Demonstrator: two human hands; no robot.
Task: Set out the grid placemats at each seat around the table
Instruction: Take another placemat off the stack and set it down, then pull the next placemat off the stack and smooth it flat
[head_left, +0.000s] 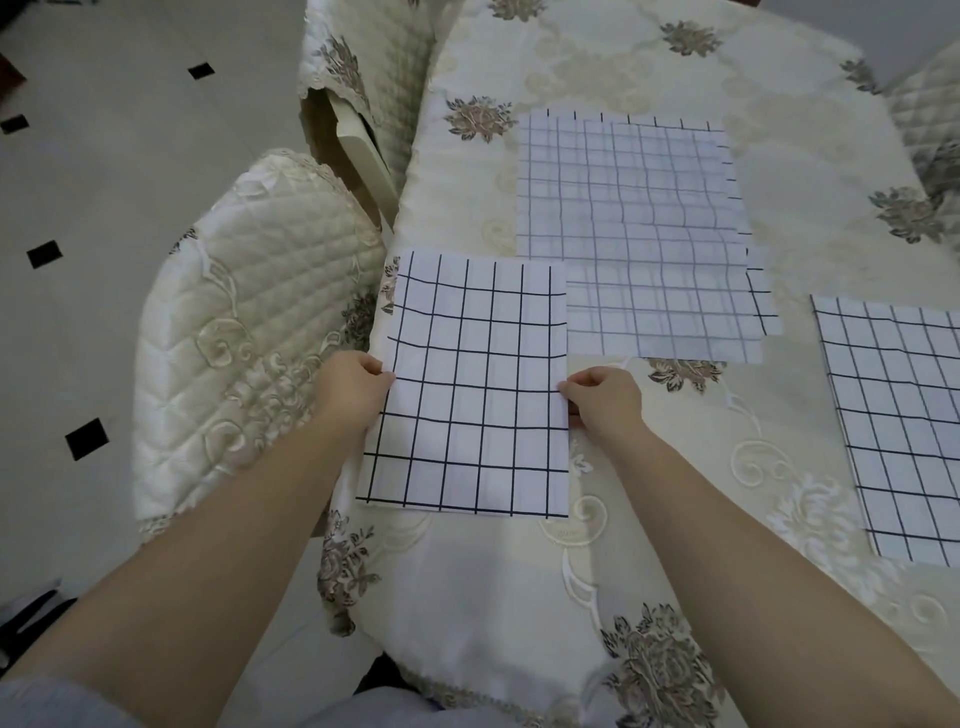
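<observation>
A white placemat with a black grid lies flat at the table's left edge, in front of a quilted chair. My left hand pinches its left edge and my right hand pinches its right edge. Behind it, in the middle of the table, rests a stack of several more grid placemats, fanned slightly. Another single grid placemat lies at the right, partly cut off by the frame.
The table carries a cream floral cloth. A quilted cream chair stands at the left edge and another chair further back. A third chair back shows at the far right. Tiled floor lies to the left.
</observation>
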